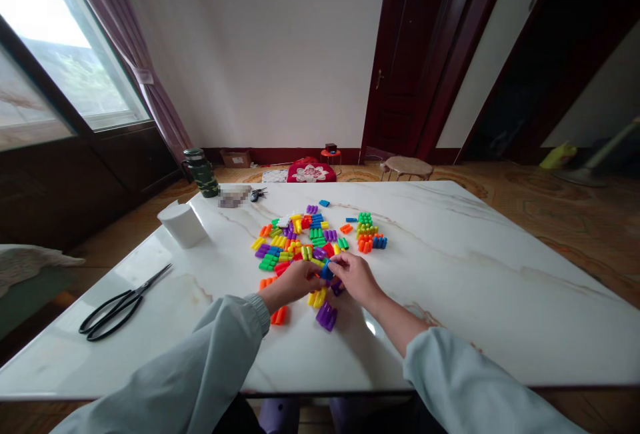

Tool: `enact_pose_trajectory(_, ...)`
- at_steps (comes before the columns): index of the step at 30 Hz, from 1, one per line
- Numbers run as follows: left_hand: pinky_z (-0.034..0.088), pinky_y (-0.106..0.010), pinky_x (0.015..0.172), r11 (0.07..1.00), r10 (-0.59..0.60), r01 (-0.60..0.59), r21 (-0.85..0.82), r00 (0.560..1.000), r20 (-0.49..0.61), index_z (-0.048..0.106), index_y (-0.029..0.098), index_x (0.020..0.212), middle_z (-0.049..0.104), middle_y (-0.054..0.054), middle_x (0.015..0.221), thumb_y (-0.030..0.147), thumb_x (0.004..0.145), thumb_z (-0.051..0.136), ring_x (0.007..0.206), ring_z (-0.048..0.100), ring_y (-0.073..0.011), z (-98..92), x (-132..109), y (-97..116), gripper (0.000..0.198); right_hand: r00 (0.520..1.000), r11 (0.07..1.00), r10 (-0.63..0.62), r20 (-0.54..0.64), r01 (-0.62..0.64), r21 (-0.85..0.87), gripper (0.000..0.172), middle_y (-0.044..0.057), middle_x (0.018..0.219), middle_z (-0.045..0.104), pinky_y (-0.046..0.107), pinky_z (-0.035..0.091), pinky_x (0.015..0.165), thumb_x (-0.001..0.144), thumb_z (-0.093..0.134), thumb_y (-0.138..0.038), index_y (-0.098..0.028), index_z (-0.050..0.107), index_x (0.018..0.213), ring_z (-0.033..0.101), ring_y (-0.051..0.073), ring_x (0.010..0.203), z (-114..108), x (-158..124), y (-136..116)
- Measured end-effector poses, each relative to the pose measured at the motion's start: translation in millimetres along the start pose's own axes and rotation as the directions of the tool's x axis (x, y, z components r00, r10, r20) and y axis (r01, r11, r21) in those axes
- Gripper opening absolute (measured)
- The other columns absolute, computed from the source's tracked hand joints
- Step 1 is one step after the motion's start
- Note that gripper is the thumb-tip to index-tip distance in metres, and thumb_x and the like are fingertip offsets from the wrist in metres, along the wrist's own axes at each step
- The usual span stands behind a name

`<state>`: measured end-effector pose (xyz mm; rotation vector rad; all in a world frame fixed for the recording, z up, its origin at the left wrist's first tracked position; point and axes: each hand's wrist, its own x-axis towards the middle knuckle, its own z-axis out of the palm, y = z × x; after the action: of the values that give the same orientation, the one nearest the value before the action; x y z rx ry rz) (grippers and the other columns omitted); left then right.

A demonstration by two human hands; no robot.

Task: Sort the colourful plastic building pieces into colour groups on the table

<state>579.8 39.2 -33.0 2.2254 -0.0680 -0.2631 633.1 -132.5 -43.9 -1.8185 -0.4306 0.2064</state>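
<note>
My left hand (pixel 296 282) and my right hand (pixel 356 278) meet over a pile of colourful plastic building blocks (pixel 280 241). Between their fingertips is a blue block (pixel 327 270), pinched from both sides; the fingers cover part of it. Close below my hands lie a yellow block (pixel 317 298) and a purple block (pixel 327 316). An orange block (pixel 279 315) rests beside my left wrist. To the right of the pile stands a small group of joined blocks (pixel 367 229) in green, orange and blue.
On the left of the white marble-patterned table (pixel 475 301) lie black long-nosed scissors (pixel 125 301) and a white paper roll (pixel 183 224). A camouflage flask (pixel 201 174) stands at the back left, near small dark clippers (pixel 258 195). Behind the table is a stool (pixel 407 167).
</note>
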Motion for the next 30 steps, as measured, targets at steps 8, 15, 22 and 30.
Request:
enact_pose_trajectory(8, 0.047, -0.025, 0.061, 0.994, 0.002, 0.002, 0.108, 0.999, -0.033, 0.072, 0.018, 0.097, 0.069, -0.002, 0.073, 0.038, 0.077, 0.061, 0.070, 0.063, -0.0172, -9.3, -4, -7, 0.031, 0.830, 0.831, -0.147, -0.538, -0.191, -0.522, 0.015, 0.005, 0.102, 0.065, 0.026, 0.046, 0.064, 0.076, 0.057, -0.020, -0.021, 0.063, 0.089, 0.060, 0.013, 0.068, -91, 47, 58)
enact_pose_trajectory(15, 0.051, -0.025, 0.067, 0.996, 0.044, -0.040, 0.084, 0.998, -0.045, 0.072, 0.018, 0.099, 0.073, -0.004, 0.089, 0.031, 0.078, 0.060, 0.076, 0.066, -0.0177, -13.8, -3, -1, 0.028, 0.891, 0.774, -0.129, -0.436, -0.185, -0.606, 0.022, 0.002, 0.096, 0.068, 0.024, 0.042, 0.061, 0.077, 0.061, -0.020, -0.022, 0.058, 0.099, 0.062, 0.015, 0.074, -101, 53, 85)
enact_pose_trajectory(22, 0.051, -0.024, 0.068, 0.991, 0.022, -0.013, 0.132, 0.997, -0.069, 0.074, 0.019, 0.099, 0.074, -0.004, 0.092, 0.031, 0.077, 0.059, 0.080, 0.067, -0.0186, -18.2, -5, 3, 0.029, 0.886, 0.743, -0.122, -0.448, -0.218, -0.633, 0.015, 0.002, 0.087, 0.069, 0.025, 0.042, 0.061, 0.076, 0.056, -0.023, -0.023, 0.065, 0.089, 0.062, 0.017, 0.075, -113, 38, 87)
enact_pose_trajectory(30, 0.048, -0.025, 0.066, 0.982, 0.011, 0.020, 0.190, 0.987, -0.159, 0.076, 0.017, 0.092, 0.074, -0.004, 0.081, 0.023, 0.076, 0.057, 0.071, 0.066, -0.0180, -22.5, -2, -2, 0.025, 0.999, 0.758, -0.046, 0.023, 0.050, -0.650, 0.020, -0.003, 0.084, 0.071, 0.024, 0.044, 0.066, 0.066, 0.057, -0.014, -0.025, 0.068, 0.078, 0.062, 0.015, 0.075, -107, 15, 57)
